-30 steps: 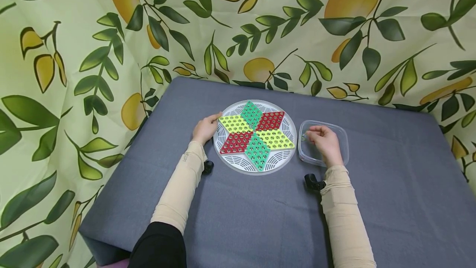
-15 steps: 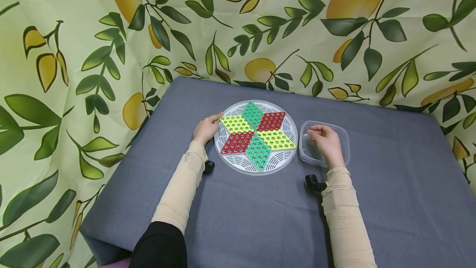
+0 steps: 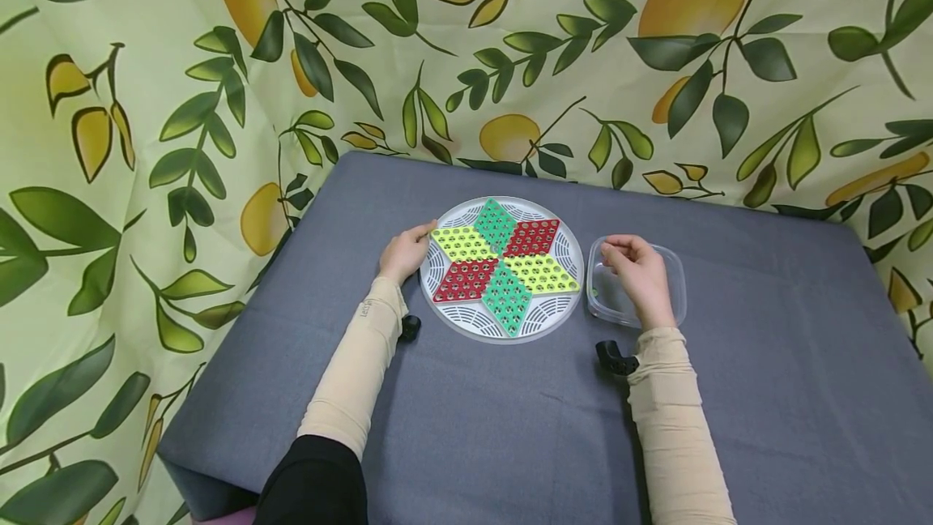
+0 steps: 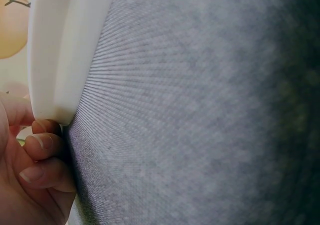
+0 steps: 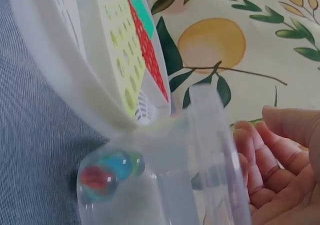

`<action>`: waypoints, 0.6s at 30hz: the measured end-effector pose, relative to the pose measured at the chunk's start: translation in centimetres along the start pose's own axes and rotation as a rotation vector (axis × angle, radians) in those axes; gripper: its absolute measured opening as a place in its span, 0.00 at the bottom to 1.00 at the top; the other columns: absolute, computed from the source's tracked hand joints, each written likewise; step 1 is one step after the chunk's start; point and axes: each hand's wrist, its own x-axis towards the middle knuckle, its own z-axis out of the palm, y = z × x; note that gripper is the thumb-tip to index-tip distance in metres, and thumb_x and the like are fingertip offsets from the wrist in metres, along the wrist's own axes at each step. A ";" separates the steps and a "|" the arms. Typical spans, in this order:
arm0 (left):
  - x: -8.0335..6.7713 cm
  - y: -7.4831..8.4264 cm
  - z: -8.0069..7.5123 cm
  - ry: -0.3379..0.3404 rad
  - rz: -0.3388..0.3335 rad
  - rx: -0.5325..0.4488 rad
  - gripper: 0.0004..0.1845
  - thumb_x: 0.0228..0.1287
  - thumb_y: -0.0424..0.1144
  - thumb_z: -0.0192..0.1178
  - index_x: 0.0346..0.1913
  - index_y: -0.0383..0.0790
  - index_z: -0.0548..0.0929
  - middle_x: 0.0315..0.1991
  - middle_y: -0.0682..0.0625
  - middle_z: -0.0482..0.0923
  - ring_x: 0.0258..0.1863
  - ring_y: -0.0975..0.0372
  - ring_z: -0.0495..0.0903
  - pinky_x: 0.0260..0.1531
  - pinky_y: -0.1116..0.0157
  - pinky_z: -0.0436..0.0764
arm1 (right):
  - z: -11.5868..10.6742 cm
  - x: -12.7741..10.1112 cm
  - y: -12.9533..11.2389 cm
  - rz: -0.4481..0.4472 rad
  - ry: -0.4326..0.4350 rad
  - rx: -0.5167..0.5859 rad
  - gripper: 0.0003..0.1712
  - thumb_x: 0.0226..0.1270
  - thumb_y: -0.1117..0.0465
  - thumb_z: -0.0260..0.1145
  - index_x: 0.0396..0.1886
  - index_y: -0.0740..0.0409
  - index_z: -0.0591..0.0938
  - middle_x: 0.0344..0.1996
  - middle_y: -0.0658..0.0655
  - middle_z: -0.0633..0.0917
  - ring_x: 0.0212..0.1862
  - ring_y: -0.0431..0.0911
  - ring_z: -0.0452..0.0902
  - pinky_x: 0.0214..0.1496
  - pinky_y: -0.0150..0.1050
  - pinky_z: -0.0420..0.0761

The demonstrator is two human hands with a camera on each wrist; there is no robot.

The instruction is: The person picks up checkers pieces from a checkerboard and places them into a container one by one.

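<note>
- You steady the round Chinese checkers board (image 3: 501, 267): your left hand (image 3: 403, 253) grips its left rim, fingers curled under the edge.
- Your right hand (image 3: 636, 275) hovers over the clear plastic container (image 3: 674, 286) just right of the board, fingertips drawn together; I cannot tell whether they pinch a marble.
- Marbles (image 5: 107, 171) lie in the container's corner nearest the board.
- The next move likely calls for a short carry leftward over both rims.
- Open grey worktop (image 3: 510, 428) lies in front of the board.
</note>
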 end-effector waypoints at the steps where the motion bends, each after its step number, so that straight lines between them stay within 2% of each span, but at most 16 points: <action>1: 0.0 0.0 0.0 -0.001 -0.002 -0.001 0.23 0.71 0.46 0.39 0.66 0.64 0.66 0.66 0.54 0.67 0.43 0.52 0.76 0.48 0.56 0.72 | 0.1 0.0 0.0 -0.011 0.002 0.008 0.20 0.61 0.46 0.64 0.46 0.54 0.80 0.30 0.39 0.81 0.32 0.31 0.76 0.35 0.25 0.74; 6: 0.0 0.0 0.0 0.001 -0.008 -0.001 0.22 0.71 0.46 0.39 0.66 0.64 0.66 0.67 0.54 0.67 0.45 0.53 0.76 0.50 0.55 0.72 | 0.9 -0.7 -1.6 -0.032 0.036 0.032 0.20 0.62 0.47 0.63 0.47 0.56 0.80 0.31 0.41 0.81 0.33 0.32 0.77 0.38 0.26 0.75; 9: -0.1 0.1 0.0 0.005 -0.004 0.001 0.22 0.72 0.46 0.39 0.66 0.64 0.66 0.66 0.54 0.67 0.41 0.53 0.76 0.46 0.57 0.72 | 1.5 -1.1 -2.7 -0.030 0.068 0.092 0.18 0.63 0.51 0.63 0.46 0.58 0.80 0.29 0.40 0.80 0.33 0.33 0.77 0.39 0.25 0.75; 13: -0.1 0.0 0.0 0.021 0.001 0.007 0.22 0.71 0.45 0.39 0.65 0.65 0.67 0.65 0.52 0.69 0.36 0.53 0.74 0.40 0.58 0.72 | 2.6 -1.5 -3.9 -0.069 0.092 0.161 0.14 0.64 0.55 0.63 0.44 0.60 0.80 0.27 0.39 0.80 0.32 0.32 0.77 0.39 0.24 0.76; 18: -0.1 -0.1 0.1 0.028 0.002 0.011 0.22 0.71 0.45 0.39 0.65 0.65 0.68 0.65 0.52 0.69 0.39 0.53 0.75 0.41 0.57 0.73 | 4.2 -1.4 -4.6 -0.117 0.080 0.216 0.12 0.64 0.57 0.63 0.42 0.60 0.81 0.26 0.40 0.80 0.31 0.34 0.77 0.38 0.26 0.77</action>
